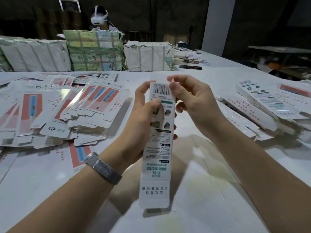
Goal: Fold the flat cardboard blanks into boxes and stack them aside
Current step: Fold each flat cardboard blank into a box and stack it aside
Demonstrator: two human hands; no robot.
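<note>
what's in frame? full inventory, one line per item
held carton: one, white with teal print and barcode, upright between both hands
flat blanks: large loose pile, white with red and blue, table left
folded cartons: several, white, stacked table right
wrapped bundles: row, white and green paper, taped, far table edge
table: one, white
person with headset: one, behind bundles
wristwatch: one, silver mesh, left wrist
left hand: grips carton middle
right hand: pinches carton top

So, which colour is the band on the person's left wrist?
The wristband is silver-grey, a fine metal mesh, seen clearly in the head view on the left wrist.
</note>
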